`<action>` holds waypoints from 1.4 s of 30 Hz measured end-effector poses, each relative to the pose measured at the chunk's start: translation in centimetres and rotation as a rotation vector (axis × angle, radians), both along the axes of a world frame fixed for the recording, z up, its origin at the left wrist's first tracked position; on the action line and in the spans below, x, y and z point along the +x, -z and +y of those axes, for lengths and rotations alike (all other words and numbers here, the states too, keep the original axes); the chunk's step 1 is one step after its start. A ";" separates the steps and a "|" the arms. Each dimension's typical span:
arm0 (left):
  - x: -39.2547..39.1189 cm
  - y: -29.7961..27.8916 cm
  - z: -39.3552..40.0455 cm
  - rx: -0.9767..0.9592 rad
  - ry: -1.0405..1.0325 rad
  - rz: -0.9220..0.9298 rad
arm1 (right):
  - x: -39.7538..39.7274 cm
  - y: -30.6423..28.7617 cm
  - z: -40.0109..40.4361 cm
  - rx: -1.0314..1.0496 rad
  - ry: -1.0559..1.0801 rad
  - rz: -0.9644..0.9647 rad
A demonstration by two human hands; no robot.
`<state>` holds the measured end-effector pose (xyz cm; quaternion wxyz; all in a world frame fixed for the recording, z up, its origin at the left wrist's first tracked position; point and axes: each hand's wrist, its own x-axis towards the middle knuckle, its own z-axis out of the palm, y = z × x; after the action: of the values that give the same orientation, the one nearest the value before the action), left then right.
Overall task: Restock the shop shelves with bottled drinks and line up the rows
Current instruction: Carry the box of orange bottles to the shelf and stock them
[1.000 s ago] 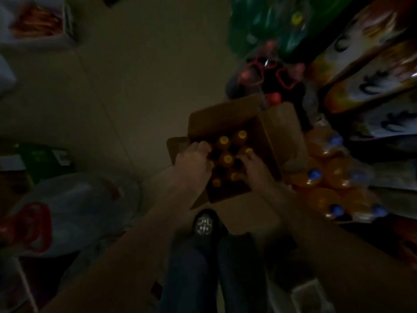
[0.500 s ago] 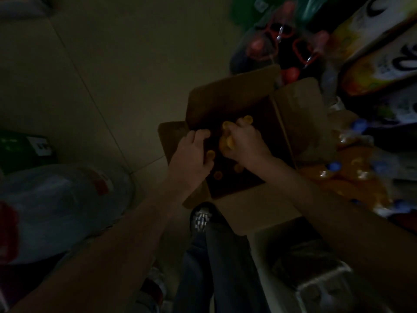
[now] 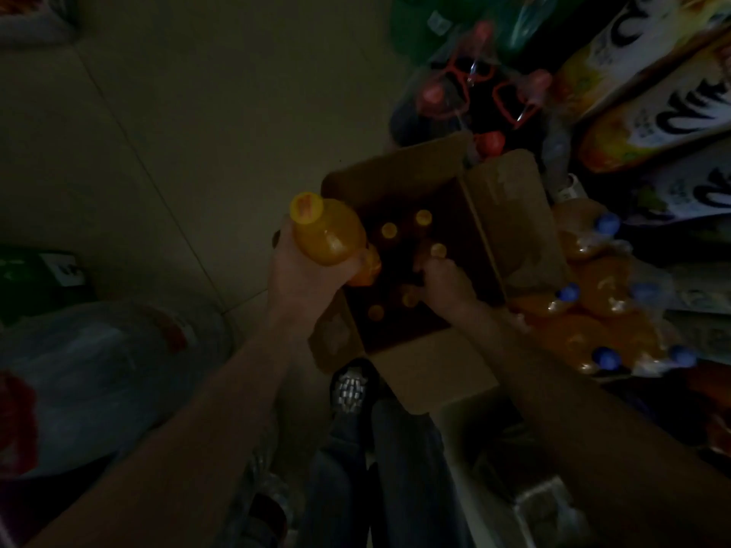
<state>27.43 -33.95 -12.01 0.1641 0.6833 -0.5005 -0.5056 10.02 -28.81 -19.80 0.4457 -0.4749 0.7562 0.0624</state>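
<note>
A second ago both hands were down among the caps in the cardboard box [image 3: 399,179]; now the left hand [image 3: 304,274] has lifted an orange bottle [image 3: 330,235] clear of it, fingers wrapped round the body, cap tilted up and left. The right hand [image 3: 445,280] has stayed low inside the box, fingers curled on another bottle [image 3: 438,251] — whether it truly grips is hard to tell in the dim light. Unpacking has begun; shelving seems to come next.
</note>
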 end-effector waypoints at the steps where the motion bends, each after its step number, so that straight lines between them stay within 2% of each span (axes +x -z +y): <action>1: -0.1 0.6 0.0 -0.007 0.019 -0.003 | 0.8 1.7 0.2 0.067 -0.151 0.090; 4: -0.5 2.2 0.0 -0.015 0.103 -0.037 | 2.6 4.5 0.2 0.150 -0.418 0.323; 7: -0.3 3.2 0.1 -0.023 0.098 -0.064 | 2.8 6.5 0.5 0.137 -0.503 0.387; 10: -0.4 3.1 0.3 -0.008 0.065 -0.071 | 2.4 5.7 0.4 0.103 -0.421 0.342; 13: -1.4 0.9 0.8 0.041 0.101 -0.050 | 1.2 0.6 -0.3 0.014 -0.231 0.214; 18: -2.6 -9.5 0.4 0.039 0.219 -0.009 | -1.2 -14.1 -2.0 -0.185 -0.208 0.147; 22: -3.8 -21.9 -3.2 -0.084 0.244 -0.030 | -2.6 -29.9 -3.9 -0.367 -0.317 0.272; 25: -6.0 -32.6 -5.8 -0.198 0.243 -0.023 | -4.6 -42.5 -4.0 -0.496 -0.274 0.299; 30: -10.1 -48.1 -6.5 -0.433 0.312 0.120 | -9.3 -62.2 -1.6 -0.726 0.020 0.257; 34: -15.0 -58.9 -5.7 -0.585 0.461 0.240 | -12.3 -74.4 1.9 -1.030 0.318 0.218; 38: -20.2 -67.7 -3.5 -0.717 0.601 0.375 | -16.3 -82.3 7.0 -1.368 0.523 0.201; 42: -26.0 -72.8 -1.0 -0.735 0.730 0.498 | -20.2 -85.7 12.0 -1.649 0.820 0.082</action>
<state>1.41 -34.96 60.79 0.3186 0.2245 -0.7932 -0.4679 -10.21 -16.86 65.91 -0.0736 -0.3346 0.6856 -0.6424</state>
